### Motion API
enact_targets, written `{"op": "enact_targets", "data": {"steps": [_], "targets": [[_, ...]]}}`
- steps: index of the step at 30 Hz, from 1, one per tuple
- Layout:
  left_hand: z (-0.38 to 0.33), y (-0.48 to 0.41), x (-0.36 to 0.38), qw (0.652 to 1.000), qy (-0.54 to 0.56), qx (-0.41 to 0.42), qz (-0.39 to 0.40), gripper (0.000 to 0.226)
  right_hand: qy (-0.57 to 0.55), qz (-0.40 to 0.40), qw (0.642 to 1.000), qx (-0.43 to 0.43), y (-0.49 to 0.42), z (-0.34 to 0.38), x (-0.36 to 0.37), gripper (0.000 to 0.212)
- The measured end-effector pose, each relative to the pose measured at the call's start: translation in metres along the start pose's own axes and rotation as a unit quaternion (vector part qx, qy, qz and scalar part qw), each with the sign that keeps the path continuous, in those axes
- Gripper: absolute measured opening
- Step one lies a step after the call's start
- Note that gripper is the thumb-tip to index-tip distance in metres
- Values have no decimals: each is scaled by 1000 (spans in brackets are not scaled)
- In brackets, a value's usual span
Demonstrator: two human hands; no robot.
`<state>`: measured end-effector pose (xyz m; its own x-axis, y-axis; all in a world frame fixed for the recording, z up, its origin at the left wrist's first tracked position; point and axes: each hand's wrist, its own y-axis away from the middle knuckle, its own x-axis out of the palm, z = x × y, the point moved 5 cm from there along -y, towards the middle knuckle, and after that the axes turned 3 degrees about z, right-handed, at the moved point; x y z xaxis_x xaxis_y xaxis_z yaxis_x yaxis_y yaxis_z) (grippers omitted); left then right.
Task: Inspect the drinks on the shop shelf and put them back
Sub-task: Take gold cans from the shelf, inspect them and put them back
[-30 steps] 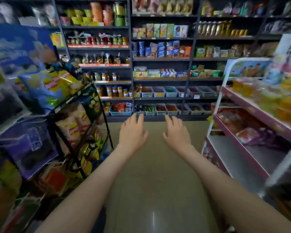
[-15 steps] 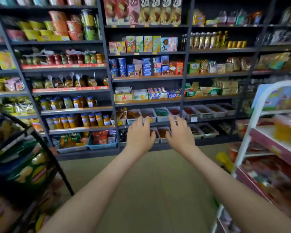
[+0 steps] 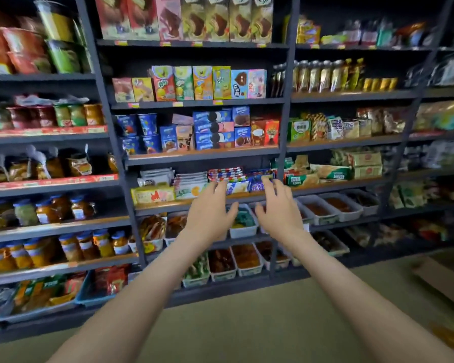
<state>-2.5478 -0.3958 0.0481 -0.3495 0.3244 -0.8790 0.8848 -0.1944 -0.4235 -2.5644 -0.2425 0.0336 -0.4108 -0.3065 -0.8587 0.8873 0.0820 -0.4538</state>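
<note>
My left hand (image 3: 210,210) and my right hand (image 3: 279,210) are both stretched out in front of me, fingers spread and relaxed, holding nothing. They hover in the air short of a dark shop shelf unit (image 3: 205,155) stocked with snack boxes. A row of small bottles (image 3: 317,74) stands on an upper shelf to the right. Several jars with blue lids (image 3: 53,208) fill the lower left shelves. Neither hand touches any product.
White plastic bins (image 3: 247,258) of sweets line the two lowest shelves. Biscuit boxes (image 3: 215,129) and flat packets (image 3: 194,184) fill the middle bay. Open beige floor (image 3: 247,323) lies between me and the shelves. A blurred brown object (image 3: 440,281) sits low at the right.
The view has moved forward and closer to the back shelves; the crisp rack on the left and the pink rack on the right have left the frame. Both hands stay open and extended.
</note>
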Motion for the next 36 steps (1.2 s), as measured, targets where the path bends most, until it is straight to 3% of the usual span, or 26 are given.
{"op": "enact_targets", "data": {"steps": [6, 14, 27, 36], "targets": [[-15, -225, 49, 995, -20, 88, -47, 59, 24, -54, 997, 48, -177, -92, 13, 68], [-121, -467, 137, 982, 45, 174, -57, 55, 79, -117, 984, 110, -346, -271, -13, 65], [-331, -774, 277, 961, 55, 231, -140, 62, 113, -196, 964, 139, -547, -596, -43, 69], [-463, -940, 379, 954, 43, 209, -211, 61, 120, -233, 957, 125, -660, -786, -45, 70]]}}
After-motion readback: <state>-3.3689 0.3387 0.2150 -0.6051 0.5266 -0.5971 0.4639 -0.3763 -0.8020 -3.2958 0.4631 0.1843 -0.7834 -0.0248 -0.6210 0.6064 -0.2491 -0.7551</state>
